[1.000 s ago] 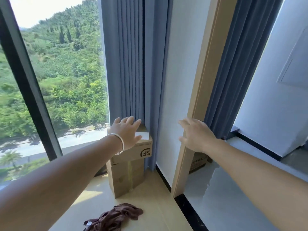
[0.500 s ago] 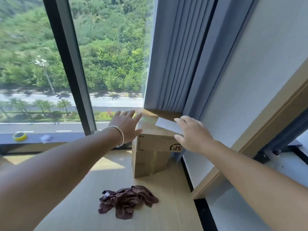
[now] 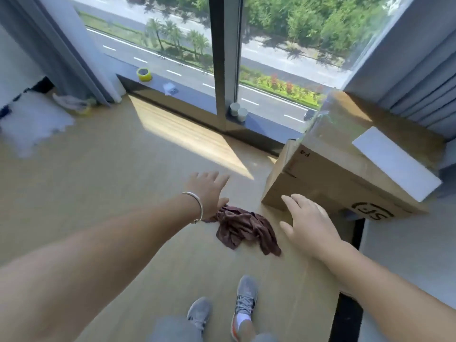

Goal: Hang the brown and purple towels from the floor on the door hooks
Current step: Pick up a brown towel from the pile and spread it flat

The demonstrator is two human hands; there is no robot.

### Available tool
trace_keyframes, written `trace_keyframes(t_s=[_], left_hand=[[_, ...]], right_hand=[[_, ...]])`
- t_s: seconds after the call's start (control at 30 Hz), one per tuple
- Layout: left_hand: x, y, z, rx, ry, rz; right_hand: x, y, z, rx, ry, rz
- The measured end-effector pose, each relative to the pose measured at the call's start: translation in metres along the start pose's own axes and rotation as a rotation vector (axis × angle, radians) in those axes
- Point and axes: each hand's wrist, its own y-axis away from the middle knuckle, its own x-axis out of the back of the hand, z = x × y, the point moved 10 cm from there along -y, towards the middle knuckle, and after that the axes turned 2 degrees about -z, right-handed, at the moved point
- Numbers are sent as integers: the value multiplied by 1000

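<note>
A crumpled brown towel lies on the wooden floor in front of my feet. My left hand, with a silver bangle on the wrist, reaches down with straight fingers and covers the towel's left end. My right hand hovers flat and empty just right of the towel, in front of the cardboard box. No purple towel and no door hooks are in view.
A large cardboard box with a white sheet on top stands at the right against grey curtains. A floor-to-ceiling window runs along the back, with a yellow tape roll on its ledge. A white mat lies far left.
The view has tilted down from the window and box to the floor. Both hands have dropped from box height toward the brown towel, which now lies between them.
</note>
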Motion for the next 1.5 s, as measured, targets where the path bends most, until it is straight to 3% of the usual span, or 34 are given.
trace_keyframes(t_s=[0.13,0.43,0.87,1.13,1.27,1.5], left_hand=[[-106,-14,-11,94,87,-138],[-320,-72,-32,214,176,-292],[-564,-193,-86,266,272,-266],[-639,-288,-129,284,300,-115],[-649,-329,-140,233,436,-2],[-663,-375,-134,126,474,33]], right_hand=[[-80,-53,14,52,48,-110],[-258,-167,14,147,57,-238],[-463,-343,-77,375,136,-220],[-520,-458,-117,415,215,-94],[-534,-505,-138,427,230,-54],[-572,-543,-157,503,269,-233]])
